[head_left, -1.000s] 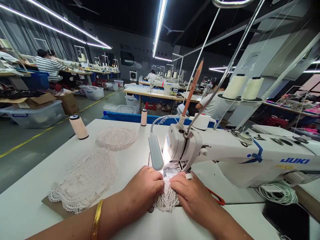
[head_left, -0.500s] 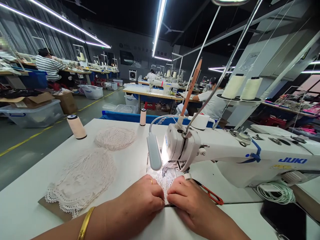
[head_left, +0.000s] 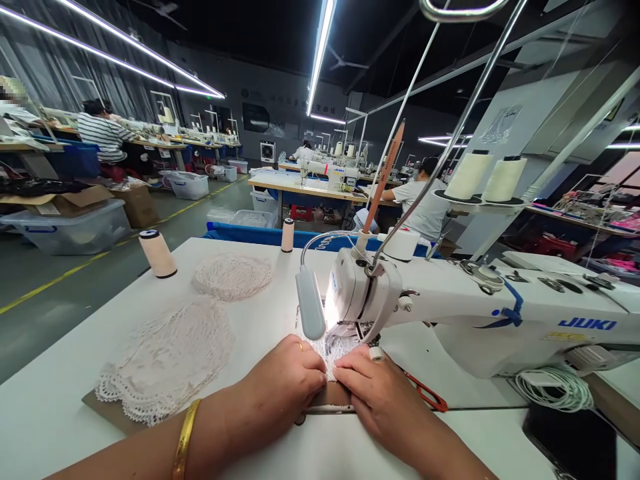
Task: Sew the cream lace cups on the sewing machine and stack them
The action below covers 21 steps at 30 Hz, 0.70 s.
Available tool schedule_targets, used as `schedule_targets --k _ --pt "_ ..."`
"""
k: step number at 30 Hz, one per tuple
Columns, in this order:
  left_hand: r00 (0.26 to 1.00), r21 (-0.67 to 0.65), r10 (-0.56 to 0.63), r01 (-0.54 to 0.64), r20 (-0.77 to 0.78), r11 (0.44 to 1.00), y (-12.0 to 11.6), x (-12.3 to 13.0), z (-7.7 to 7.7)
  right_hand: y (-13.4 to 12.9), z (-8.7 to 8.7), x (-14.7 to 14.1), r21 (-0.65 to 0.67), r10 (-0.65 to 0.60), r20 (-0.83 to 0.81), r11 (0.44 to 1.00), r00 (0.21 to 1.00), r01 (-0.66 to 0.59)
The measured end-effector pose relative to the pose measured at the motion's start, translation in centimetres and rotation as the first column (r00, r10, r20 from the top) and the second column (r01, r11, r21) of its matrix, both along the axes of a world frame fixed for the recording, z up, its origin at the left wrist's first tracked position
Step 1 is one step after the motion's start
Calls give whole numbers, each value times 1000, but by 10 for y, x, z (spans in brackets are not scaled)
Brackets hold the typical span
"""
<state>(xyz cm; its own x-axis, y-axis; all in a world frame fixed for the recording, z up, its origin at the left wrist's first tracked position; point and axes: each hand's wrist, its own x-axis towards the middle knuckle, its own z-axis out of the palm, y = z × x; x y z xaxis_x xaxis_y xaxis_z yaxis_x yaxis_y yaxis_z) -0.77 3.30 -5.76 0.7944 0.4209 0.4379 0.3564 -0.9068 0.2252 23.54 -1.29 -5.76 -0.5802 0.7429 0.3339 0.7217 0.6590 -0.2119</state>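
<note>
Two hands lie close together at the machine: the left (head_left: 289,373), with a bangle (head_left: 186,433) on its wrist, and the right (head_left: 383,390). Their fingers are curled nearly closed at either side of the lace (head_left: 343,347), touching it; whether they pinch it or only press it down, I cannot tell from this angle. That lace lies on the table (head_left: 260,333) under the head of the sewing machine (head_left: 435,293), lit by a lamp (head_left: 311,303). Red snips (head_left: 431,393) lie just beside the right hand. Left of the hands is one lace pile (head_left: 167,360) partly over a brown board (head_left: 110,410), then a second pile (head_left: 233,277) and two spools (head_left: 158,253). Beyond the table, a person in white (head_left: 425,207) sits at another bench.
</note>
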Motion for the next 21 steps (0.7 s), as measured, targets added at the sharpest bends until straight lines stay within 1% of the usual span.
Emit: schedule_targets --k 4,10,15,18,21 --pt "999 21 42 -41 -17 999 5 1 0 4 -3 -1 20 -35 19 999 999 35" --pt "991 60 114 -111 -63 992 12 3 2 12 -10 -3 12 -114 9 993 993 114" --pt "986 100 168 -167 -9 981 15 7 7 16 -13 -4 35 -178 35 984 983 177" --pt "984 79 177 -176 3 981 16 8 8 17 -15 -3 61 -195 42 979 980 193" --pt "980 17 200 -200 -8 980 18 4 8 17 -17 -1 67 -196 40 979 980 193"
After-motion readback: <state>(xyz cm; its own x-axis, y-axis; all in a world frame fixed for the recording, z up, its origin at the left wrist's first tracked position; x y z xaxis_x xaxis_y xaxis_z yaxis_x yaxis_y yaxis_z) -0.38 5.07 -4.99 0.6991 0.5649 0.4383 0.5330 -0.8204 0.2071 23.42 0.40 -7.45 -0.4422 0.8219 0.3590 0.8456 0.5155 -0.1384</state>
